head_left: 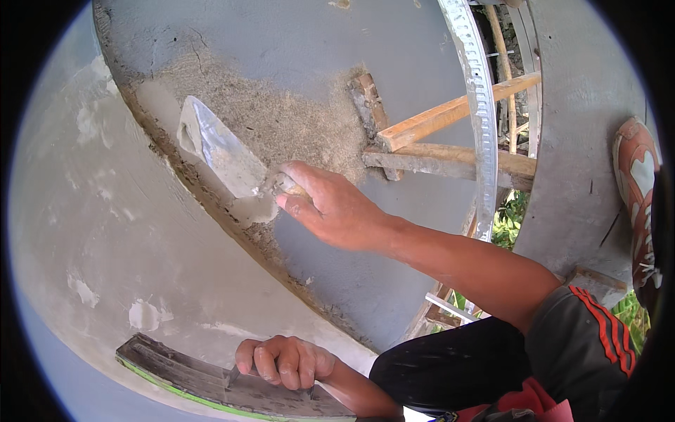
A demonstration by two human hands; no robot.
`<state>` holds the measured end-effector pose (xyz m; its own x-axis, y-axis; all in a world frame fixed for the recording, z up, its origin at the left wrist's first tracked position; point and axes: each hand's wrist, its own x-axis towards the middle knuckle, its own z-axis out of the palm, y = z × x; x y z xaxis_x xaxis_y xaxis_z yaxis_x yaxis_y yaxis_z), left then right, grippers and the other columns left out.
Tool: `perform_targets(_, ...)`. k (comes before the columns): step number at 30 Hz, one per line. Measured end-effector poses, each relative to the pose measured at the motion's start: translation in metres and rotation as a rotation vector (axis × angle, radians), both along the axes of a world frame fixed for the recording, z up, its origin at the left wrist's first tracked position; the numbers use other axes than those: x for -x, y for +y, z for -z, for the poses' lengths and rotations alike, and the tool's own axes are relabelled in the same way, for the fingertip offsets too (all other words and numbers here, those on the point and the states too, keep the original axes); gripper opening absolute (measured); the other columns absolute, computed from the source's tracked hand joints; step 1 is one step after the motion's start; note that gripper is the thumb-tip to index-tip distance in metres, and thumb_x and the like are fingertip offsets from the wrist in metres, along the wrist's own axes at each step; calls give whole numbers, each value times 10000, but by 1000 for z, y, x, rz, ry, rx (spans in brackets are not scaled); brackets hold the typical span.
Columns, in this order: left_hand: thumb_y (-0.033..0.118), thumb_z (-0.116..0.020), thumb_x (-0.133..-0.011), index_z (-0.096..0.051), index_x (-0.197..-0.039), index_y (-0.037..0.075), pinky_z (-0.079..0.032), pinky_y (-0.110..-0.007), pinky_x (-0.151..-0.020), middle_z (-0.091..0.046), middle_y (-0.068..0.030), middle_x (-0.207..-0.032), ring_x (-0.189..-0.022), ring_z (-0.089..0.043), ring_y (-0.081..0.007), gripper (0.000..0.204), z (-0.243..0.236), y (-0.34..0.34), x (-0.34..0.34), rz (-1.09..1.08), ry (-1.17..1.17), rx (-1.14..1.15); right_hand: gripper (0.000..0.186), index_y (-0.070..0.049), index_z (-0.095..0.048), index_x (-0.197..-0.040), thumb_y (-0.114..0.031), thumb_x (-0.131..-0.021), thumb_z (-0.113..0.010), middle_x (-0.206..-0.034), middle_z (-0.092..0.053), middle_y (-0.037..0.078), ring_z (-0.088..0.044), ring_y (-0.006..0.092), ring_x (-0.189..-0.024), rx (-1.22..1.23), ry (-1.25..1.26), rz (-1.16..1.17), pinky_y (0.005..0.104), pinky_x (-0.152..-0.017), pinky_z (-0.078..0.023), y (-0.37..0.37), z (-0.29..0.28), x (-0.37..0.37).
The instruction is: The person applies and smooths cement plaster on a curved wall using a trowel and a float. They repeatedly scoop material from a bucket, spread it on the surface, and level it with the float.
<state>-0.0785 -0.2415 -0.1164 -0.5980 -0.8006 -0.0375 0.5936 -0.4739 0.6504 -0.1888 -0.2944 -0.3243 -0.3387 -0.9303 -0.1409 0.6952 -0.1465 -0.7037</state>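
My right hand (334,204) is closed round the handle of a pointing trowel (223,152). Its pale, mortar-smeared blade lies over the wall close to the corner seam, partly covering a smear of wet mortar (254,209). Beside the blade is a rough, sandy patch (281,116) in the smoother grey wall (365,246). Lower down, my left hand (288,362) grips the handle of a long plastering float (179,367) with a dark, dirty back and a bright green edge. The float is next to the pale plastered surface (98,232).
Wooden props (450,116) reach from a wood block (369,105) on the wall toward a perforated metal strip (479,105). A grey board (576,141) is at the right, with a shoe (636,183) on it. Green leaves (508,221) show through the gap.
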Motion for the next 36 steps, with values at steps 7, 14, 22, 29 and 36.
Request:
perform_targets(7,261,-516,-1158,-520,-1252,-19,-385,-282,-312,-469,-57,-813,-473,-473,-117,296,9,-6,5,-29,9,-7,434,57,-569,-1404,-247,-1110,-666,-1194,-689,288,-702,459,-1079,9,21,75,524,-924,-549,-31,-7,-15)
perform_targets(14,318,-515,-1163,-520,-1258,3,-379,-286,-334,-471,-51,-806,-468,-465,-115,329,9,-3,10,-29,25,-11,410,44,-576,-1385,-251,-1112,-660,-1172,-690,261,-699,447,-1046,24,28,85,523,-905,-558,-39,-18,-12)
perform_targets(22,333,-481,-1172,-510,-1241,24,-369,-285,-354,-466,-44,-796,-469,-460,-113,318,-5,1,8,-36,-27,11,390,21,-585,-1364,-263,-1110,-667,-1094,-697,225,-740,398,-888,43,207,198,495,-763,-604,-58,-24,-9)
perform_targets(29,291,-475,-1166,-510,-1264,5,-362,-283,-355,-464,-47,-804,-471,-458,-108,305,-15,10,7,-47,-76,34,409,42,-623,-1375,-244,-1093,-700,-1179,-711,263,-716,441,-1036,68,167,127,504,-897,-591,-54,-25,-11)
perform_targets(36,259,-491,-1150,-516,-1275,11,-370,-289,-355,-473,-53,-808,-473,-466,-112,279,-13,13,7,-20,-44,32,431,40,-608,-1395,-251,-1091,-703,-1170,-706,262,-707,461,-1044,101,104,8,513,-896,-585,-26,-28,-20)
